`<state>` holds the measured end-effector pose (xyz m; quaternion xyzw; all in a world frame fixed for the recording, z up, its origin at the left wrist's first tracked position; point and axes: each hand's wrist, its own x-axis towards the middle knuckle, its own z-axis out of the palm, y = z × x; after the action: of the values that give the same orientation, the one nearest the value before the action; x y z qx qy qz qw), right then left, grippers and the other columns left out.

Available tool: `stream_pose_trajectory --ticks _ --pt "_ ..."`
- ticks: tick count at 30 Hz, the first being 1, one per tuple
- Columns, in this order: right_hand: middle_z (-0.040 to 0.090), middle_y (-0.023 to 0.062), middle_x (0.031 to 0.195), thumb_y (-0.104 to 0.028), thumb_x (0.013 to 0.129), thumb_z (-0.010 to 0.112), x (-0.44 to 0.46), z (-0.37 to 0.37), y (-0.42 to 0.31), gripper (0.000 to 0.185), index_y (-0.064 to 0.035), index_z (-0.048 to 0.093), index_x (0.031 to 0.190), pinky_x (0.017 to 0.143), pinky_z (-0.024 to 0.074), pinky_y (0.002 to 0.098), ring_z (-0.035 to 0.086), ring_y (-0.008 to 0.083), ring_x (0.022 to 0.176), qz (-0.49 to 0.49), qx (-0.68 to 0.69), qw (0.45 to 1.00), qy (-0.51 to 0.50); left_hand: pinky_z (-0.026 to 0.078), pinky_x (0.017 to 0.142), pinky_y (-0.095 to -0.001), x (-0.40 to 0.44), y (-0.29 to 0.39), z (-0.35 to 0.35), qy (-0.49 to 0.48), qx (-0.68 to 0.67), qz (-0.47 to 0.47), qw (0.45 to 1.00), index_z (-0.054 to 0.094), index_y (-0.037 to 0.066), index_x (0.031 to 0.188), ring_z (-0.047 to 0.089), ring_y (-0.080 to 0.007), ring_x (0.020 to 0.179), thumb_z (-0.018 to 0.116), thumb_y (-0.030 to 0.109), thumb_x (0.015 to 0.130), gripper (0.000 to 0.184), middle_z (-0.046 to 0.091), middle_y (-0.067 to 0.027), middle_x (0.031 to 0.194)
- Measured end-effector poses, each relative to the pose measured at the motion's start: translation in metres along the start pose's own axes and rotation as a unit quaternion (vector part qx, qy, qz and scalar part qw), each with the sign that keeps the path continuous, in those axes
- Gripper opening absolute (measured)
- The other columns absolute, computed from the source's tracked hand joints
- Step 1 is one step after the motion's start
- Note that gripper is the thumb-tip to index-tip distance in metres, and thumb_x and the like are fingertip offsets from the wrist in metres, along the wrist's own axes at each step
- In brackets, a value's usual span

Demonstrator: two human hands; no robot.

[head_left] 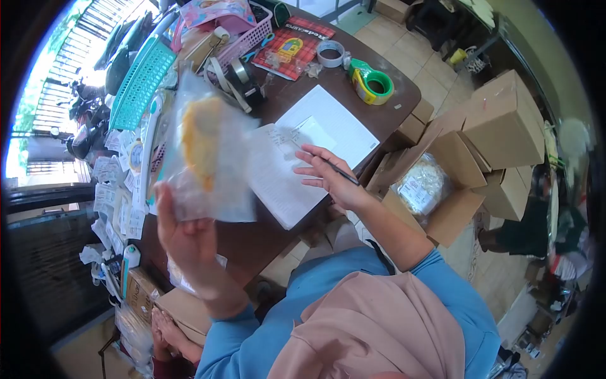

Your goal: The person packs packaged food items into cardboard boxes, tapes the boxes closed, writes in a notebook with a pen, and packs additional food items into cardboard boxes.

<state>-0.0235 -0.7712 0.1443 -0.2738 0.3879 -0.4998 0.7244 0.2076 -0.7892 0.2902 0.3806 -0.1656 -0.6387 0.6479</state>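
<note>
My left hand (189, 237) grips the lower edge of a clear plastic bag (230, 183), raised above the table's left part. Inside the bag is something yellow, too blurred to name. In my right hand (334, 180) is a dark pen (341, 172), with the fingers partly spread around it. That hand hovers over an open notebook (284, 189), whose left page carries handwriting. A small slip of paper (308, 131) lies on the notebook.
Green-yellow tape (372, 83), a grey tape roll (330, 54) and a red plaid booklet (292, 47) lie on the brown table (404, 88). A teal basket (142, 82) stands left. Cardboard boxes (505, 120) are at right, one open with a wrapped package (421, 186). Another person's hands (169, 331) show lower left.
</note>
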Motion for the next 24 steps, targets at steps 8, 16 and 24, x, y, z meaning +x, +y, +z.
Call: stream_pose_trajectory --ticks 8,16,24 --pt "0.052 0.0112 0.122 -0.023 0.086 0.055 0.013 -0.071 -0.011 0.050 -0.0018 0.039 0.128 0.094 0.0415 0.0421 0.053 0.0246 0.110 0.002 0.309 0.951 0.005 0.032 0.045 -0.0160 0.023 -0.119 0.046 -0.039 -0.060 -0.227 0.971 0.050 0.018 0.088 0.033 -0.0014 0.043 0.050 0.025 0.091 0.008 0.054 0.0053 0.076" --pt "0.054 0.0126 0.118 -0.006 0.081 0.057 0.025 -0.163 -0.093 0.050 -0.0014 0.039 0.128 0.094 0.0418 0.0372 0.053 0.0250 0.108 -0.100 0.239 0.953 0.157 0.042 0.054 -0.0256 0.120 -0.190 0.023 -0.168 0.365 -0.079 0.912 0.053 0.013 0.099 0.049 -0.0114 0.057 0.056 0.027 0.087 0.019 0.057 -0.0034 0.091" --pt "0.054 0.0104 0.117 -0.009 0.083 0.059 0.013 -0.221 -0.149 0.045 -0.0002 0.043 0.124 0.093 0.0412 0.0356 0.053 0.0237 0.108 -0.239 0.193 0.922 0.236 0.050 0.072 -0.0393 0.234 -0.274 0.087 -0.231 0.781 0.198 0.545 0.046 0.016 0.121 0.061 -0.0312 0.085 0.066 0.028 0.077 0.050 0.048 -0.0135 0.119"
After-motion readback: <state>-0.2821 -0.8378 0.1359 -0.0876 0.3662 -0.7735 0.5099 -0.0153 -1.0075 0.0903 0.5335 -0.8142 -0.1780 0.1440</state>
